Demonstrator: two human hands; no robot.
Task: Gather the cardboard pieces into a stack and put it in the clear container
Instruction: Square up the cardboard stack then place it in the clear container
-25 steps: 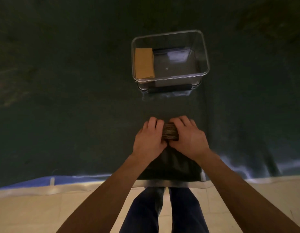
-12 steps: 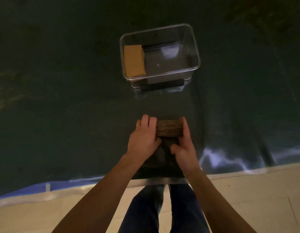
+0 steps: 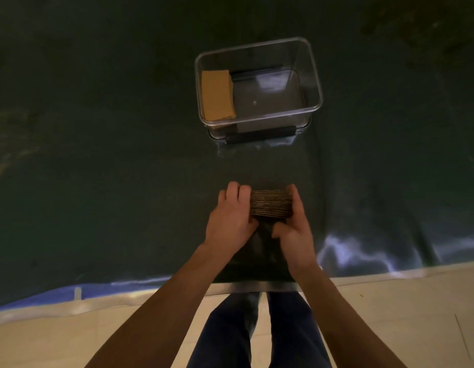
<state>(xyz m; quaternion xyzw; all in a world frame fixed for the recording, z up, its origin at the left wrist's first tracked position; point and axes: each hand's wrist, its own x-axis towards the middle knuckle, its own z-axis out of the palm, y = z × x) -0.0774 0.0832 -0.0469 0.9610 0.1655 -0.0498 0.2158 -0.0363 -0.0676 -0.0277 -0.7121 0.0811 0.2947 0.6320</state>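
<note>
A stack of cardboard pieces [image 3: 271,203] stands on edge on the dark table cover, its corrugated side facing me. My left hand [image 3: 230,216] presses against its left end and my right hand [image 3: 294,229] cups its right end, so the stack is held between both. Beyond it stands the clear container [image 3: 314,75], open at the top. Another tan cardboard stack [image 3: 217,94] lies inside it against the left wall.
The dark cover [image 3: 97,155] spreads over the whole table, with wrinkles and glare at the near right. Its near edge [image 3: 257,285] runs just behind my wrists. Below it are pale floor tiles [image 3: 389,314] and my legs.
My right hand slid from on top of the stack to its right end, uncovering the corrugated side. The stack now looks wider between my hands. The camera view shifted slightly.
</note>
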